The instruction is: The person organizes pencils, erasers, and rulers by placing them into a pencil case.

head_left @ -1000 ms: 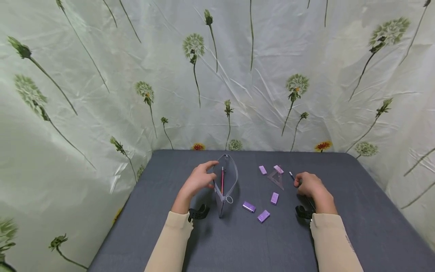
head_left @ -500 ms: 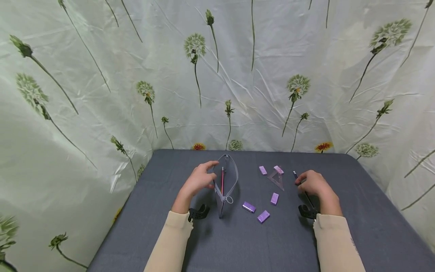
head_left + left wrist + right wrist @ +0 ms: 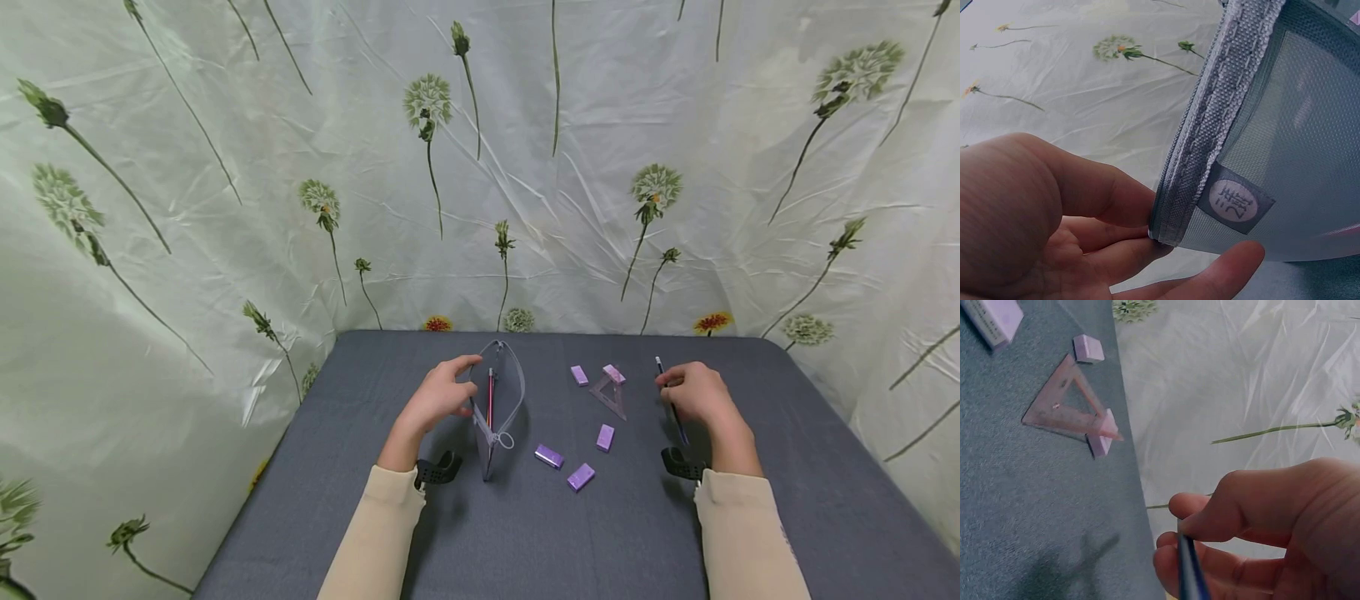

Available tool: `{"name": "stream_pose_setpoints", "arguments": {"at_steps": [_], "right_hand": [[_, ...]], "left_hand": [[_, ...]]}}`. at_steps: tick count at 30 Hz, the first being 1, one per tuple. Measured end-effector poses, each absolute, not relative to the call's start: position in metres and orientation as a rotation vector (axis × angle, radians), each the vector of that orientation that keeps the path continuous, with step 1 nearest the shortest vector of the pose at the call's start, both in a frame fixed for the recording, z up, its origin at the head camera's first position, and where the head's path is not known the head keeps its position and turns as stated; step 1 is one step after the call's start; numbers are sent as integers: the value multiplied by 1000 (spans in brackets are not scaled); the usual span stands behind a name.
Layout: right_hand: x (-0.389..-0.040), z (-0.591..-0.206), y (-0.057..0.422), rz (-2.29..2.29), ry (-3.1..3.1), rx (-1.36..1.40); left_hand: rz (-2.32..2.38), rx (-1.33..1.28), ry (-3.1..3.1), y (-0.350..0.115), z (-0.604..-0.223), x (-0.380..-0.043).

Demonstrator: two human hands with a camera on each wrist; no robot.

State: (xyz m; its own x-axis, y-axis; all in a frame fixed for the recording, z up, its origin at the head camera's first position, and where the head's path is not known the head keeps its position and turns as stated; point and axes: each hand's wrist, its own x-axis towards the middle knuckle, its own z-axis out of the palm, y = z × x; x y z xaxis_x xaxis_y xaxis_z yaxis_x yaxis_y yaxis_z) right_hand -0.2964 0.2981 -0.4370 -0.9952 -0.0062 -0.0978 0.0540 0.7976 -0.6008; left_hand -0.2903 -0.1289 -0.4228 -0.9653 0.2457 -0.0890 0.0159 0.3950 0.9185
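At the table's left-centre stands an open translucent mesh pencil case [image 3: 484, 450] with a grey zip edge. My left hand [image 3: 441, 392] pinches that edge between thumb and fingers; in the left wrist view the zip band and a small printed tag [image 3: 1235, 200] show close up. A red pencil [image 3: 491, 400] lies inside the case. Over the table's right side my right hand [image 3: 699, 393] pinches a dark pencil [image 3: 681, 427] with a white end. In the right wrist view the pencil [image 3: 1190, 569] runs down from between thumb and fingers.
Several purple-wrapped erasers, among them one near eraser [image 3: 581, 477] and one far eraser [image 3: 580, 375], lie between the hands. A clear pinkish set square [image 3: 609, 402] leans over another eraser [image 3: 614, 373]. Behind the dark table [image 3: 525, 533] hangs a flowered curtain [image 3: 480, 283].
My right hand has lifted the dark pencil off the table and shifted slightly away and to the right. The left hand and the pencil case hold still.
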Motion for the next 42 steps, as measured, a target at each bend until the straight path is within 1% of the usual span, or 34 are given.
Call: {"name": "stream_pose_setpoints", "arguments": {"at_steps": [7, 14, 31, 42], "right_hand": [[-296, -430, 289, -964, 2991, -28], [-294, -422, 276, -1060, 2983, -59], [-294, -423, 247, -1132, 2987, -181], [-294, -417, 222, -1188, 2953, -273]], "left_hand": [[1601, 230, 2436, -129, -423, -289], [1593, 234, 2442, -129, -422, -288], [1609, 235, 2417, -128, -424, -286], [1597, 237, 2426, -127, -420, -290]]}}
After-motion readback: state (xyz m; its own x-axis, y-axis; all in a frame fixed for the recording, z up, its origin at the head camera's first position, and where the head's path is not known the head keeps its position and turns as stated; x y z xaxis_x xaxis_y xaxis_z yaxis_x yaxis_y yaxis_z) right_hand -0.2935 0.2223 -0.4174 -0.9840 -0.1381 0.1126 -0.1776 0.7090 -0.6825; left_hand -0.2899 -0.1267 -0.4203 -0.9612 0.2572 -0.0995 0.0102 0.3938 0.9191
